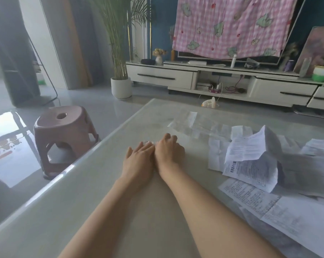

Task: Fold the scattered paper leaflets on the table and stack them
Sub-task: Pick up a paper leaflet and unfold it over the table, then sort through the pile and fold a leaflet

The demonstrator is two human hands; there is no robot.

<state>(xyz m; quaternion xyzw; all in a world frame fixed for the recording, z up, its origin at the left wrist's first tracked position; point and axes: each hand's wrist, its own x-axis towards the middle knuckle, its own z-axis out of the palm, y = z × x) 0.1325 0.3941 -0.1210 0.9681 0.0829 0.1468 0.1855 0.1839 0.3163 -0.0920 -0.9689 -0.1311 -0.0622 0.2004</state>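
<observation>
White, creased, black-printed paper leaflets (250, 175) are lying unfolded and overlapping at the right side of the pale table (101, 192), one sheet (248, 146) arching up.

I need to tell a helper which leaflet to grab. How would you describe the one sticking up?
On the pale table, look at the scattered leaflets right of the right hand. One leaflet arches up like a tent on top of them; all the others lie flatter.

Two bare forearms (112, 211) in shot, slim at the wrists; left hand (138, 159) bare, right hand (169, 151) bare too, fingernails just showing.
</observation>
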